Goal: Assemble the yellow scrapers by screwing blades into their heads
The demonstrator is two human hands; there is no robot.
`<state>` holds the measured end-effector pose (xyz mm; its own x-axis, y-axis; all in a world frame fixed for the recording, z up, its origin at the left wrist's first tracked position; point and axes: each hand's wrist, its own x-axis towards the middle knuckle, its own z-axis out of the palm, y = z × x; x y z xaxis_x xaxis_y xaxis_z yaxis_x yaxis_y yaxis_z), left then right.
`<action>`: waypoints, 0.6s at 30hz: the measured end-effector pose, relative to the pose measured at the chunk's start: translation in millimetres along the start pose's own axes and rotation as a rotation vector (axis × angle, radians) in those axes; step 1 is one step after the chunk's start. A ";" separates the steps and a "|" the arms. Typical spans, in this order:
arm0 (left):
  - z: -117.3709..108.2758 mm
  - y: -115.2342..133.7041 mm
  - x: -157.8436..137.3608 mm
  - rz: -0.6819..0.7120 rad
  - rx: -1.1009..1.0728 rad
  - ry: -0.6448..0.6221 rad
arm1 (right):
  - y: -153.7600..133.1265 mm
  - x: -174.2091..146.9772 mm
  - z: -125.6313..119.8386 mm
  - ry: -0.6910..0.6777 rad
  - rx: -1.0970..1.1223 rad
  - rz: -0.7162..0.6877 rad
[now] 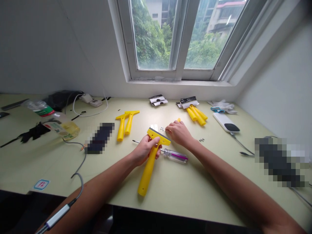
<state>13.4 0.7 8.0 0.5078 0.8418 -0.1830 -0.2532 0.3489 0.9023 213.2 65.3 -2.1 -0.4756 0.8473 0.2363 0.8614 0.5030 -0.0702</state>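
My left hand (146,150) is closed around the neck of a yellow scraper (149,169), its wide head up and its handle hanging toward me. A dark strip runs along the top edge of that head. My right hand (179,131) is just right of a small pile of screws (162,128), fingers curled down together at the tabletop; whatever they hold is hidden. Behind the scraper head lie flat metal blades (154,127). A screwdriver (175,156) with a clear and purple handle lies under my left hand, its shaft partly covered.
Two yellow scraper handles (121,128) lie left, near a blurred dark object (100,138). Several yellow handles (196,114) and black-and-white cards (158,100) lie at the back. More screws (201,140) lie right of my right wrist. A bottle (46,110) and a power bank (225,123) flank the workspace.
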 end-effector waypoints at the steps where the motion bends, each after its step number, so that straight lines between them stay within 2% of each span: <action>1: 0.1 0.9 -0.1 -0.002 0.000 0.007 | -0.3 0.2 0.2 0.001 0.001 -0.001; 12: -1.1 1.0 0.6 0.027 -0.012 -0.010 | -0.5 0.1 -2.4 -0.036 0.040 -0.004; 18: -9.7 10.4 1.9 0.070 -0.004 0.061 | -5.4 0.2 -1.5 -0.047 0.091 -0.026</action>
<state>3.7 9.9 13.3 0.4377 0.8876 -0.1433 -0.2895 0.2900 0.9122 208.7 62.5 -0.2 -0.5073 0.8397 0.1938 0.8299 0.5367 -0.1526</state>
